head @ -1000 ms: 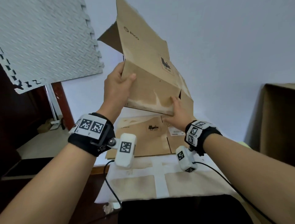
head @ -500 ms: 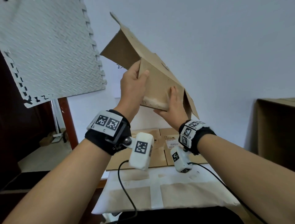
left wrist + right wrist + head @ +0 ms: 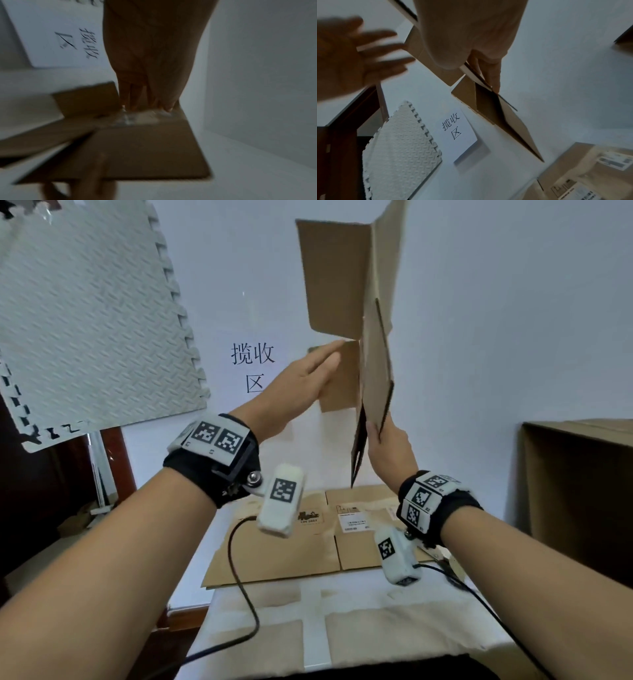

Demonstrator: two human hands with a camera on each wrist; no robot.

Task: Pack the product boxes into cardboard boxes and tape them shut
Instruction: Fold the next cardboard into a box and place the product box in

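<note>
Against the white wall [image 3: 496,302], the carton [image 3: 346,278], tilted a second ago, now stands upright: right hand [image 3: 387,446] pinches its lower edge, left hand [image 3: 294,392] flat-fingered against a flap, ready for squaring.

A parcel packing and pickup room: a paper sign [image 3: 252,368] on the white wall reads 揽收区 (collection area), and flattened labelled cartons [image 3: 308,542] lie stacked on the bench [image 3: 315,604].
</note>
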